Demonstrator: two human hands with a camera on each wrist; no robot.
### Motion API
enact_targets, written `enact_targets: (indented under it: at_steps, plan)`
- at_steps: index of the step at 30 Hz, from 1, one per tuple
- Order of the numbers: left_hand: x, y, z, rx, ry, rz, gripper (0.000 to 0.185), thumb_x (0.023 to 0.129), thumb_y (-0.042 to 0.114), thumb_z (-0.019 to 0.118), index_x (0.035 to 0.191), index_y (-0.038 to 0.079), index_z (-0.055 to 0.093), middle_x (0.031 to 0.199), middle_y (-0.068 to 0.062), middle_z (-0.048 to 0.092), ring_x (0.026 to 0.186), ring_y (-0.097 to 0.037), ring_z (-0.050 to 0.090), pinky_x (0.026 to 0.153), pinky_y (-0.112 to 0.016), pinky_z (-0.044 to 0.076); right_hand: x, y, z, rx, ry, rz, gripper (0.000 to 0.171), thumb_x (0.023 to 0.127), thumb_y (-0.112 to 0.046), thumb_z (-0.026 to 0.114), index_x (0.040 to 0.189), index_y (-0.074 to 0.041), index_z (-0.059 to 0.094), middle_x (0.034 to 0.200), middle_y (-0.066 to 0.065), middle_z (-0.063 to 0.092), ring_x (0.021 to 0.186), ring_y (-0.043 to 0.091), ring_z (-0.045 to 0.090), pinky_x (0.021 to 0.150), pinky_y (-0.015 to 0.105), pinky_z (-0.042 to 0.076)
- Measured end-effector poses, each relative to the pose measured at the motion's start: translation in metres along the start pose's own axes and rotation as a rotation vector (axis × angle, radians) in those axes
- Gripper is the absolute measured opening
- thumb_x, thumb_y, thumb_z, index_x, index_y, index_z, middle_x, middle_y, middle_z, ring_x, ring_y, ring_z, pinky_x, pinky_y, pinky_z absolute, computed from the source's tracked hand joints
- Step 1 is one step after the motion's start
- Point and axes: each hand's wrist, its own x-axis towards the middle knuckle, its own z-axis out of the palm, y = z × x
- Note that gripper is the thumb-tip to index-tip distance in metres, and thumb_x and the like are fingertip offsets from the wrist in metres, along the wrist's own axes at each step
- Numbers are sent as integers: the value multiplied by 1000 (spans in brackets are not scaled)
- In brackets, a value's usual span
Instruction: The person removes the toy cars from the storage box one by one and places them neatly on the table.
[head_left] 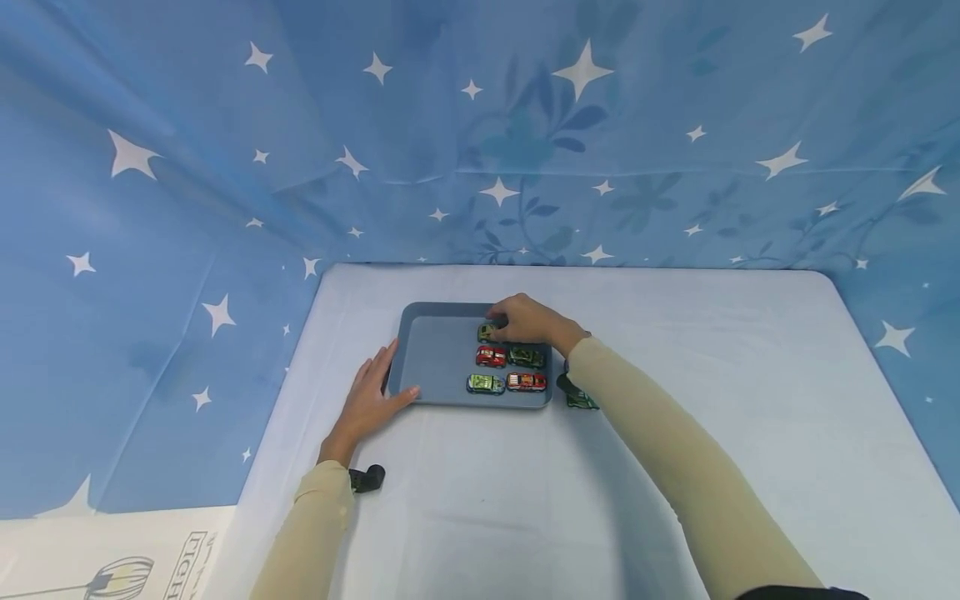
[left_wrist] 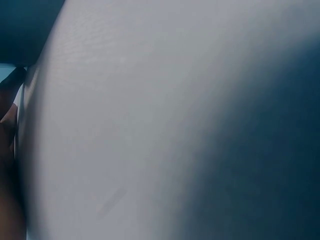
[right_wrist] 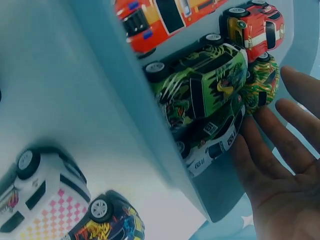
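On the pale table (head_left: 675, 350), ringed by a blue star-print cloth (head_left: 525, 125), sits a grey tray (head_left: 438, 354) left of centre. Its left edge is braced by the left hand (head_left: 370, 402), fingers straight along the rim and thumb on the near corner; it grips nothing. Reaching over the tray's far right part, the right hand (head_left: 528, 320) has its fingers on a green-yellow car (head_left: 487, 332), and the right wrist view shows those fingers (right_wrist: 280, 135) fairly straight beside the cars rather than curled round one. Nearer in the tray lie a red car (head_left: 491, 357) and a dark green car (head_left: 527, 357), then a light green car (head_left: 485, 383) and a red-orange car (head_left: 527, 382). Outside the tray, by its near right corner, another dark car (head_left: 579, 397) rests on the table. Left wrist view shows only blurred pale surface.
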Motion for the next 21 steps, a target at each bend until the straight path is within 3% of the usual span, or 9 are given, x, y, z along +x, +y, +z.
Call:
enact_targets:
  at_steps: [8,21]
  plan:
    - [0,-2,1,-2,2,1,102,94,60,73,174,36,14,179,-12,12,162,-45,3,119,-79,14,2,-2,10,-13,6,33,38,101,-12,76,134,6,71,131,20,72,125,35,66,108,47,52]
    - [0,0,0,3,-5,3,102,94,60,73,174,35,14,179,-12,12,162,-45,3,119,-79,14,2,1,21,-8,91,28,31,101,-10,76,128,4,74,127,18,74,120,34,69,103,48,55]
